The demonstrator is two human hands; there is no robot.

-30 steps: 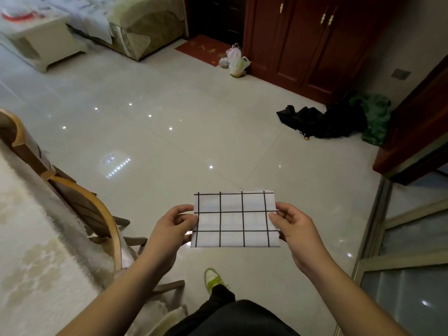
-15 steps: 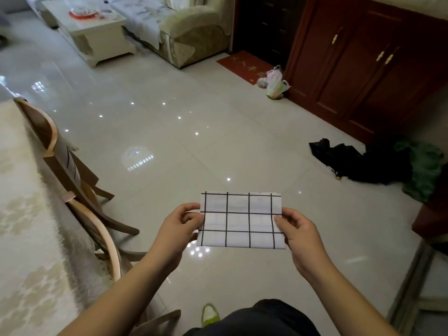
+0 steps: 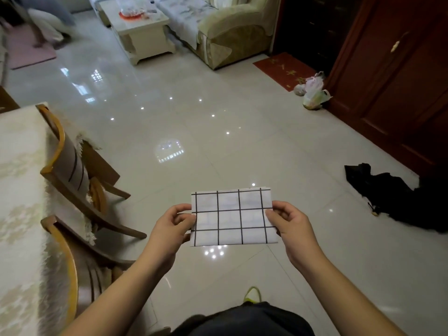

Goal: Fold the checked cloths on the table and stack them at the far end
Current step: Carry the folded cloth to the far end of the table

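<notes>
A folded white cloth with black checks (image 3: 232,217) hangs flat in the air in front of me, above the tiled floor. My left hand (image 3: 171,226) pinches its left edge and my right hand (image 3: 289,225) pinches its right edge. The table (image 3: 19,190), under a cream patterned cover, runs along the left side of the view, well left of the cloth. No other checked cloth shows on the visible part of the table.
Two wooden chairs (image 3: 72,175) are tucked against the table's right side. A black garment (image 3: 397,197) lies on the floor at right. Dark red cabinets (image 3: 400,93) line the right wall, with plastic bags (image 3: 312,93) by them. A sofa (image 3: 232,27) and low table (image 3: 140,32) stand far back.
My view has swung left and up, bringing the table, chairs and sofa into sight. Both hands keep the same hold on the folded cloth.
</notes>
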